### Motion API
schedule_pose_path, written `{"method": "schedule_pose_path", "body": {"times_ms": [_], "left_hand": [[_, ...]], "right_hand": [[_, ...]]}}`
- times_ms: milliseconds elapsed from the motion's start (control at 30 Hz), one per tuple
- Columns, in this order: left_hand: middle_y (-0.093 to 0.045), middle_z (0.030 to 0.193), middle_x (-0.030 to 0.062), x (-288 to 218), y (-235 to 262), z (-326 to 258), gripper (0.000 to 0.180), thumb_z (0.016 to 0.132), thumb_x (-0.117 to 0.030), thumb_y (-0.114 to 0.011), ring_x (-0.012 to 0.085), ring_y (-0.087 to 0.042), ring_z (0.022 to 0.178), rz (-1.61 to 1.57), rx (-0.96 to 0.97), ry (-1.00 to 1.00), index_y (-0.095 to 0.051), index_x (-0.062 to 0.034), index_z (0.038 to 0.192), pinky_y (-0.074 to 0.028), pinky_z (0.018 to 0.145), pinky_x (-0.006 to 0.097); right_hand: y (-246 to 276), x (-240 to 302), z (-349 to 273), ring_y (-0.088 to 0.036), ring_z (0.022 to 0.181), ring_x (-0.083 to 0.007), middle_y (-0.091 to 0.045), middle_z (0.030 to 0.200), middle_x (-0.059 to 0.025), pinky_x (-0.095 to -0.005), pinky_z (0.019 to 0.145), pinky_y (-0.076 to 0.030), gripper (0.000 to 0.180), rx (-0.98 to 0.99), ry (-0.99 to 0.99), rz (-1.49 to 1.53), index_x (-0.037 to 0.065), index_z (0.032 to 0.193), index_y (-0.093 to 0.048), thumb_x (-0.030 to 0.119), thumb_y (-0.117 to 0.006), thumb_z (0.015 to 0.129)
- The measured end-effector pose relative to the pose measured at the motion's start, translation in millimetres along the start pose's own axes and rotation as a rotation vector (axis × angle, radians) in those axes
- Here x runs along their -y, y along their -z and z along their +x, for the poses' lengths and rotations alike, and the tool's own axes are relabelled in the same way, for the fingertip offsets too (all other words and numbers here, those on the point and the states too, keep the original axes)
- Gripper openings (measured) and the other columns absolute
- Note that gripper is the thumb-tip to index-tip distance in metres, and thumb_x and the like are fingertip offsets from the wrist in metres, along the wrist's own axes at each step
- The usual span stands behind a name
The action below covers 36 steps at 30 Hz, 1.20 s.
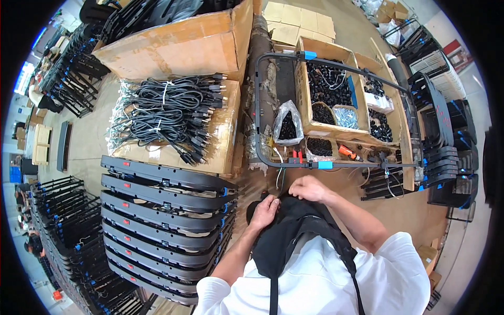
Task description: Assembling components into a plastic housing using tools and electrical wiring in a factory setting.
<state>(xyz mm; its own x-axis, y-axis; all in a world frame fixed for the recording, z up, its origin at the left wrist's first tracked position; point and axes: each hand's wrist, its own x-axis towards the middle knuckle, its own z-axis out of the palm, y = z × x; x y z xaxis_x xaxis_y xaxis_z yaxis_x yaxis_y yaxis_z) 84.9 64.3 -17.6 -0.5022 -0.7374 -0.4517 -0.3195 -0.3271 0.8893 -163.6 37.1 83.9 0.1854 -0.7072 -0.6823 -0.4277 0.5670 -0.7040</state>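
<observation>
Both hands meet in front of my body at the black apron [294, 226] over my white shirt. My left hand [265, 211] is closed at the apron's left edge, thumb against the fingers. My right hand [308, 189] is bent in a pinch a little farther forward, over the apron's front edge. Whatever the fingertips hold is too small or hidden to make out. Just beyond them lies a black tubular frame [346, 166] with blue tape, resting across the parts bench. Thin wires [279, 177] hang from its near rail, close to my right hand.
A wooden parts crate [303, 100] holds black fittings and silver screws. Beside it are a plastic bag of black parts [288, 126] and an orange tool [346, 153]. To the left, bundled black power cords [168, 113] lie on a carton, behind stacked dark grey panels [157, 226].
</observation>
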Motion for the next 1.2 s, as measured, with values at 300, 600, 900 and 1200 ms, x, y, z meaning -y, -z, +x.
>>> {"method": "schedule_pose_path", "body": {"times_ms": [300,600,900,1200], "left_hand": [[-0.058,0.078,-0.001,5.2,-0.3,-5.3,0.025,0.112,-0.028,-0.052,0.0095,-0.055,0.068,-0.148,-0.053,0.058,-0.062,-0.006,0.104,-0.048,0.064,0.028],[-0.06,0.078,-0.0008,-37.1,-14.2,-9.1,0.028,0.112,-0.027,-0.05,0.0105,-0.059,0.071,-0.036,-0.19,-0.056,-0.066,-0.0064,0.122,-0.051,0.069,0.029],[-0.063,0.082,0.0001,-79.2,-33.8,34.2,0.027,0.113,-0.022,-0.048,0.0079,-0.056,0.071,-0.151,-0.256,0.061,-0.062,-0.0043,0.128,-0.049,0.069,0.024],[-0.068,0.091,0.0052,-85.2,-59.7,57.5,0.024,0.112,-0.017,-0.049,0.0121,-0.065,0.079,-0.348,-0.451,0.075,-0.062,-0.0006,0.122,-0.056,0.076,0.028]], "right_hand": [[74.0,62.5,84.8,-0.071,0.082,-0.0339,-0.072,0.079,-0.0211,-0.044,0.08,-0.055,0.06,-0.161,0.047,-0.564,0.0,0.091,-0.077,0.059,-0.066,0.093],[95.7,24.4,127.1,-0.054,0.058,-0.0082,-0.059,0.072,0.0016,-0.024,0.049,-0.043,0.03,-0.499,0.01,0.729,0.006,0.098,-0.074,0.032,-0.062,0.107],[133.4,67.5,157.4,-0.066,0.077,-0.013,-0.067,0.094,-0.0067,-0.0282,0.069,-0.059,0.042,-0.316,0.36,0.75,-0.003,0.127,-0.069,0.031,-0.065,0.105],[122.5,41.0,167.5,-0.051,0.045,-0.0125,-0.063,0.067,-0.0034,-0.0307,0.042,-0.038,0.043,0.075,0.146,0.242,0.0,0.082,-0.07,0.038,-0.067,0.101]]}}
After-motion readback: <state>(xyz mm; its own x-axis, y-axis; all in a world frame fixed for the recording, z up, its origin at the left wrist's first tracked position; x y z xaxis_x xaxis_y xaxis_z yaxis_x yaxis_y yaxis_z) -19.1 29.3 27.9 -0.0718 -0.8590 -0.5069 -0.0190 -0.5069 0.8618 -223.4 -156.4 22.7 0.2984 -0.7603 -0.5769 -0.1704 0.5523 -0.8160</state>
